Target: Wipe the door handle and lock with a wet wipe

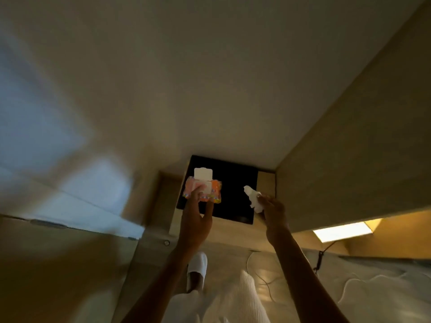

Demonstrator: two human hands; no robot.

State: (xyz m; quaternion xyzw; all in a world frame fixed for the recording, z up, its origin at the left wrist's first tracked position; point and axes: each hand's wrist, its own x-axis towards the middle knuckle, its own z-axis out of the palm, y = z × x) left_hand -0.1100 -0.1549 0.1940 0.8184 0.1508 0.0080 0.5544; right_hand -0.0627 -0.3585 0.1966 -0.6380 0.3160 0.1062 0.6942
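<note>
A pink and orange wet-wipe pack (pixel 211 191) with its white lid flipped up lies on a black surface (pixel 235 183). My left hand (pixel 197 217) rests on the pack, fingers pressing its top. My right hand (pixel 271 212) holds a crumpled white wet wipe (pixel 253 198) above the right side of the black surface. No door handle or lock shows clearly in the head view.
A pale wall (pixel 186 78) fills the upper view, and a beige panel (pixel 349 148) stands on the right. A lit strip (pixel 342 230) glows lower right. A dark cable (pixel 320 257) hangs near it. My white slipper (pixel 198 262) stands on marbled floor (pixel 349 287).
</note>
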